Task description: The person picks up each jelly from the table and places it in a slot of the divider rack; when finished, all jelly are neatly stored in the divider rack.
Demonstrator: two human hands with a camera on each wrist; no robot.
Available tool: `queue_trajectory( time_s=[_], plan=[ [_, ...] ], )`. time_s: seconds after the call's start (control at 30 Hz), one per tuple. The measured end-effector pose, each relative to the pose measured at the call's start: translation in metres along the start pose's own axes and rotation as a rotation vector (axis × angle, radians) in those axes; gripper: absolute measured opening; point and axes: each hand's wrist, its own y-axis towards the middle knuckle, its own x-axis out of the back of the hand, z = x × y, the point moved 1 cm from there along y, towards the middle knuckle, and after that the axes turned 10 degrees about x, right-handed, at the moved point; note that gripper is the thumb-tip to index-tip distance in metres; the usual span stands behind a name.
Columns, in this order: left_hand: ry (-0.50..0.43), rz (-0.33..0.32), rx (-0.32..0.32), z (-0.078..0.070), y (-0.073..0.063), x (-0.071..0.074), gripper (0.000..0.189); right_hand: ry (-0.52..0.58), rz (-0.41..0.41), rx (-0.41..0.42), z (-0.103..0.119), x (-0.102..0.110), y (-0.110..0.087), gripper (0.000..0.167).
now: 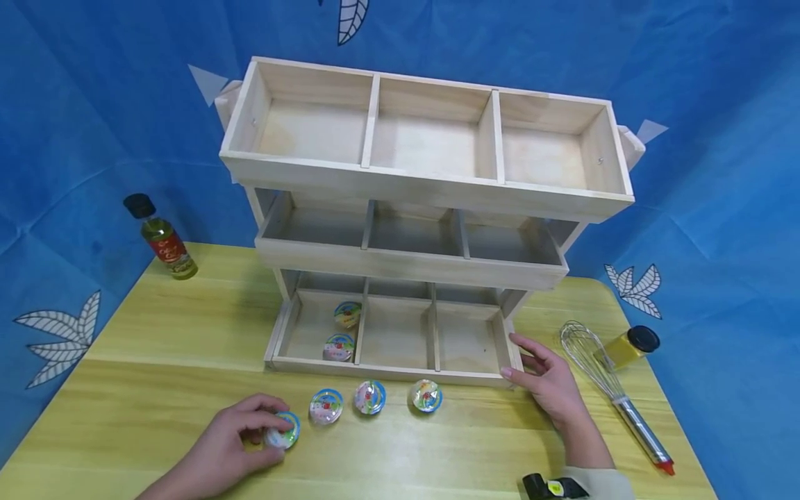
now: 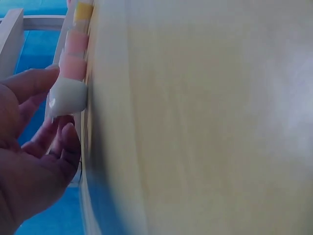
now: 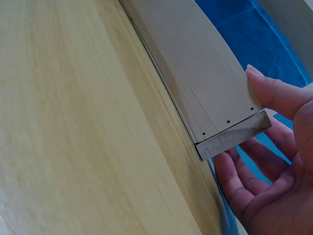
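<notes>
My left hand (image 1: 228,441) holds a small jelly cup (image 1: 282,430) at the table's front left, fingers on its far side and thumb at its near side. In the left wrist view the cup (image 2: 68,96) looks white and sits at table level. To its right stand three more cups in a loose row: a pink one (image 1: 326,407), another pink one (image 1: 369,398) and a yellow one (image 1: 427,396). My right hand (image 1: 553,385) grips the front right corner of the wooden rack's bottom tray (image 1: 387,372), thumb on the front board (image 3: 210,83), fingers round the side.
The three-tier wooden rack (image 1: 425,179) has three compartments per tier. Two cups, one yellow (image 1: 347,314) and one pink (image 1: 338,347), lie in its bottom left compartment. An oil bottle (image 1: 165,243) stands back left. A whisk (image 1: 615,392) and a black-lidded jar (image 1: 628,347) lie at right.
</notes>
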Motion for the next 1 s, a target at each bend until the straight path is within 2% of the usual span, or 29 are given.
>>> queue_trajectory(
  time_s=[0.1, 0.23, 0.37, 0.57, 0.63, 0.7, 0.87, 1.0],
  plan=[
    [0.012, -0.021, 0.001, 0.001, -0.001, -0.002, 0.032, 0.001, -0.001, 0.003, 0.0, 0.0, 0.0, 0.07],
    [-0.032, 0.001, 0.004, 0.004, -0.002, -0.003, 0.037, 0.004, -0.001, 0.004, -0.001, 0.0, 0.0, 0.07],
    [-0.066, 0.018, 0.025, 0.005, -0.003, -0.004, 0.037, -0.003, -0.002, 0.006, -0.001, 0.0, 0.0, 0.07],
    [-0.056, 0.008, 0.07, 0.005, -0.004, -0.009, 0.033, -0.003, -0.002, 0.008, -0.001, -0.001, 0.0, 0.069],
    [-0.029, -0.019, 0.05, 0.004, -0.004, -0.011, 0.028, -0.001, 0.0, 0.007, -0.001, -0.001, 0.0, 0.069],
    [0.002, -0.052, 0.004, 0.002, -0.005, -0.012, 0.027, -0.001, 0.0, 0.005, -0.001, -0.001, 0.0, 0.069],
    [0.105, -0.16, -0.135, 0.0, -0.004, -0.014, 0.04, -0.011, -0.004, -0.005, 0.0, -0.001, 0.0, 0.07],
    [0.138, -0.205, -0.175, -0.002, -0.003, -0.014, 0.048, -0.017, -0.007, -0.011, 0.0, 0.0, 0.0, 0.07]
  ],
)
